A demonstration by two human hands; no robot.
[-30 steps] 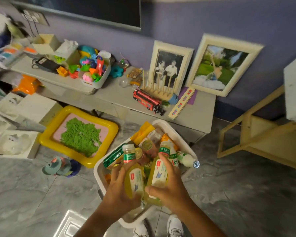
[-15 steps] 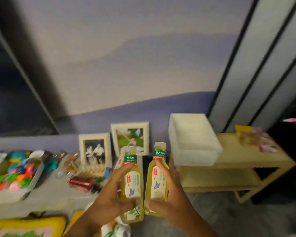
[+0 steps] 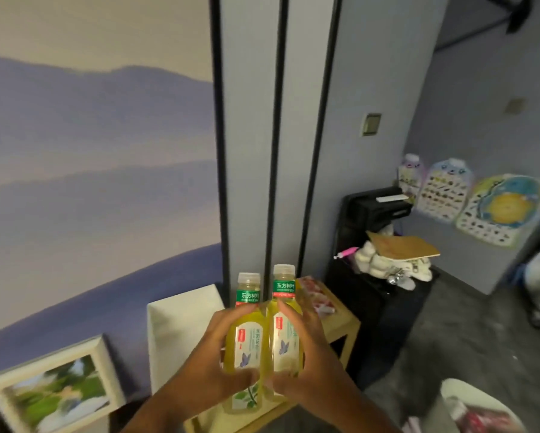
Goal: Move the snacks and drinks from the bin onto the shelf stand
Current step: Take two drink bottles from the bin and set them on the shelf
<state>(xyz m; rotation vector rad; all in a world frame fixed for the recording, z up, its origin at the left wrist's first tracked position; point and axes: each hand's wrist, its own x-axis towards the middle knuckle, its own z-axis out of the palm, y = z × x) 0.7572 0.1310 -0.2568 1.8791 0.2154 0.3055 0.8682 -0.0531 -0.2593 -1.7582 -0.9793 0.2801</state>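
We hold two yellow-green tea bottles upright and side by side, their sides touching, above the wooden shelf stand [image 3: 345, 326]. Our left hand [image 3: 212, 367] wraps the left bottle [image 3: 245, 342], thumb across its label low down and fingers curled over its shoulder. Our right hand [image 3: 309, 357] grips the right bottle [image 3: 285, 332] the same way from the other side. Both caps stand above our fingers, just in front of the dark vertical wall strips.

On the shelf stand's top, a white box [image 3: 181, 326] fills the left part, its right edge close beside the left bottle. Snack packets [image 3: 317, 296] lie at the back right of the top, behind the right bottle. The bare strip of wood we can see runs along the stand's right front edge, right of our right hand. Right of the stand, just apart from it, is a black cabinet [image 3: 384, 310] heaped with white bags and a board. A picture frame [image 3: 53, 389] leans left of the stand, beyond the white box.
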